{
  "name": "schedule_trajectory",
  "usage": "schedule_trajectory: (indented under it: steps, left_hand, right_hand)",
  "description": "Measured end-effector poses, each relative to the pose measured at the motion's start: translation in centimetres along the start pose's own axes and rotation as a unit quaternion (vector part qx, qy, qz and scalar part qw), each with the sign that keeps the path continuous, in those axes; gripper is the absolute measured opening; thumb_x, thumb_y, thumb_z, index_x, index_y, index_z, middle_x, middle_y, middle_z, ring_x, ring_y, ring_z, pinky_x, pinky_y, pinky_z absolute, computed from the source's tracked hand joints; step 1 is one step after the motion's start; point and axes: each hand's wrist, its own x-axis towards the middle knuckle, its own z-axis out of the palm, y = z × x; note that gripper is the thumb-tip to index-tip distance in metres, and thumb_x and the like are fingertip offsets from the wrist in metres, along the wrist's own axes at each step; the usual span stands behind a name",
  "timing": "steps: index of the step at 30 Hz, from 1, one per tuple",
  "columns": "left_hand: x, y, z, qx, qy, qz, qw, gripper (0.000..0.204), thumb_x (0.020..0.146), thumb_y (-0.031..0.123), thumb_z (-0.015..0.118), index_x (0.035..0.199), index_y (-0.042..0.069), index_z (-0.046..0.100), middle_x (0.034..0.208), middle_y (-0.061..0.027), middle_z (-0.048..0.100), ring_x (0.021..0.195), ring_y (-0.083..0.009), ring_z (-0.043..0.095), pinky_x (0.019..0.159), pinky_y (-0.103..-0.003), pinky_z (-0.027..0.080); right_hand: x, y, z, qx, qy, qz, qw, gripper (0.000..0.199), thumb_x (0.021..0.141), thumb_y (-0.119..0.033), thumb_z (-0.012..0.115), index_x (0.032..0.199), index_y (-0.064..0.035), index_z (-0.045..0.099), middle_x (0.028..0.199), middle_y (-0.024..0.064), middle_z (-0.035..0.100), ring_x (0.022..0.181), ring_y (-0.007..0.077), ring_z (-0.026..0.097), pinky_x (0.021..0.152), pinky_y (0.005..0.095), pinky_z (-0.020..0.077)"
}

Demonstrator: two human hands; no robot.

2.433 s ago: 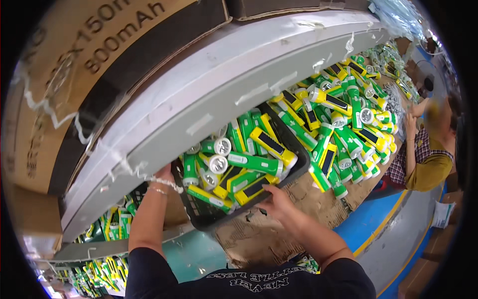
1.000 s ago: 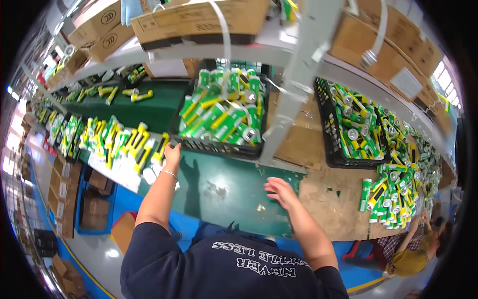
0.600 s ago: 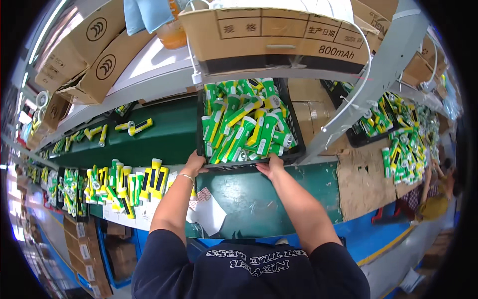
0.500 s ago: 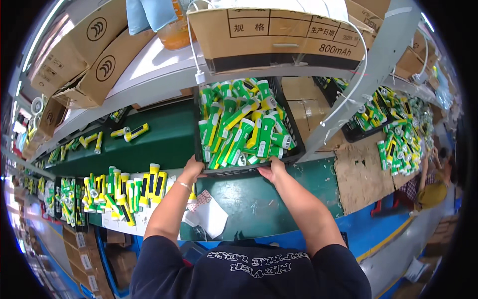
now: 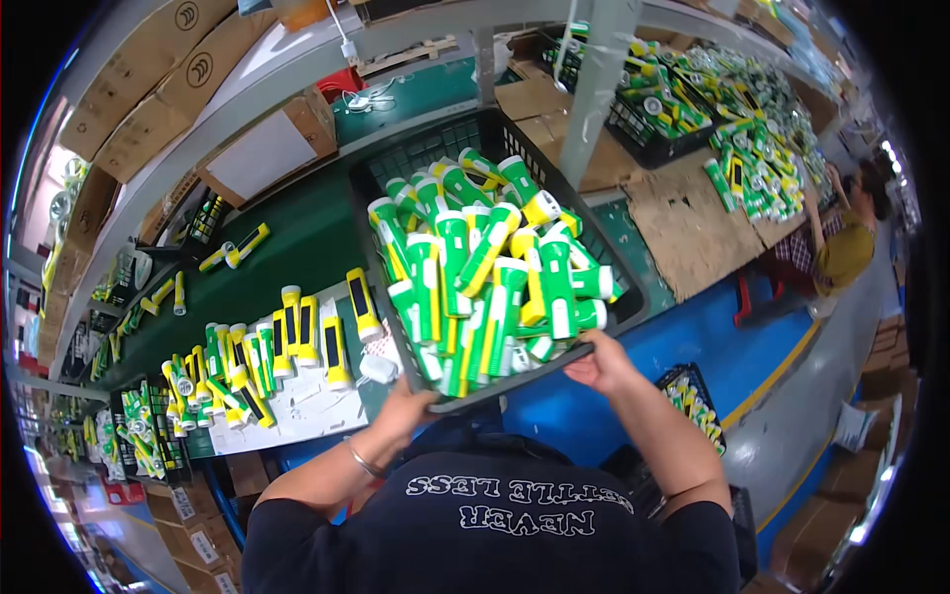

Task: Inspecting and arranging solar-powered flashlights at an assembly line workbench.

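Note:
Close in front of my body is a black plastic crate (image 5: 633,297), heaped with green, yellow and white flashlights (image 5: 455,247). My left hand (image 5: 404,408) grips the crate's near left corner, thumb over the rim. On the near right side my right hand (image 5: 600,364) is closed on the rim, its fingertips hidden under the crate. The crate is tilted a little, its near edge reaching past the table edge. Left of it, several flashlights with dark panels (image 5: 334,354) lie in rows on white sheets (image 5: 322,401).
A green bench (image 5: 307,233) runs leftward with a few scattered flashlights. Grey shelf posts (image 5: 594,109) and cardboard boxes (image 5: 267,148) stand behind. To the right are cardboard sheets (image 5: 683,238), another filled crate (image 5: 653,139), a flashlight pile (image 5: 762,168) and a seated person (image 5: 841,247).
Both hands have drawn the crate toward me, out from under the shelf. My view has turned, so more of the aisle at right shows.

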Motion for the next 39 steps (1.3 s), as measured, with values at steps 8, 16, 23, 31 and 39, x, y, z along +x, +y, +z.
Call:
schedule_trajectory:
  steps: [8,16,23,31,39]
  left_hand:
    - [-7.3,-7.1,4.1,0.359,-0.432,-0.047,0.826,0.062,0.088,0.028,0.056,0.139,0.008,0.028,0.141,-0.0114,0.033,0.124,-0.0211,0.039,0.103,-0.029,0.028]
    - [10.4,8.4,-5.0,0.563,0.159,0.357,0.728,0.077,0.075,0.03,0.065,0.136,0.0,0.028,0.137,-0.0255,0.032,0.126,-0.0358,0.033,0.104,-0.037,0.029]
    - [18.8,2.0,-3.1,0.281,-0.06,0.089,0.954,0.034,0.08,0.006,0.052,0.114,0.006,0.05,0.084,-0.0075,0.057,0.076,-0.0145,0.053,0.07,-0.028,0.045]
    - [11.4,0.6,9.1,-0.064,-0.067,-0.216,0.972,0.048,0.088,0.002,0.047,0.13,0.01,0.025,0.112,-0.0178,0.053,0.093,-0.0344,0.06,0.068,-0.041,0.053]
    - [9.8,-4.0,10.8,-0.018,-0.08,-0.149,0.985,0.035,0.087,0.009,0.051,0.118,0.015,0.036,0.097,-0.0142,0.058,0.093,-0.0347,0.06,0.075,-0.049,0.05]
  right_hand:
    - [-4.6,5.1,-14.5,-0.073,0.154,-0.14,0.975,0.028,0.077,-0.023,0.055,0.102,-0.0092,0.055,0.086,0.0113,0.063,0.068,0.026,0.063,0.057,0.0432,0.0543]
    - [0.3,-5.2,-26.6,-0.386,0.387,-0.224,0.807,0.028,0.073,-0.017,0.055,0.098,-0.0033,0.058,0.088,0.0194,0.063,0.074,0.0337,0.064,0.046,0.0441,0.0508]
    - [6.8,-22.1,-22.3,-0.553,0.493,-0.168,0.65,0.034,0.072,-0.028,0.066,0.095,-0.0035,0.064,0.1,0.0198,0.062,0.094,0.033,0.061,0.079,0.0419,0.0493]
    - [11.1,-30.1,-18.8,-0.424,0.396,-0.456,0.675,0.04,0.081,-0.031,0.057,0.113,-0.008,0.053,0.108,0.0178,0.059,0.104,0.0348,0.053,0.088,0.0405,0.0429]
    - [-9.9,-0.6,-35.2,-0.301,0.516,-0.456,0.66,0.042,0.081,-0.027,0.06,0.114,-0.0032,0.05,0.107,0.0195,0.058,0.101,0.0324,0.056,0.087,0.0368,0.0428]
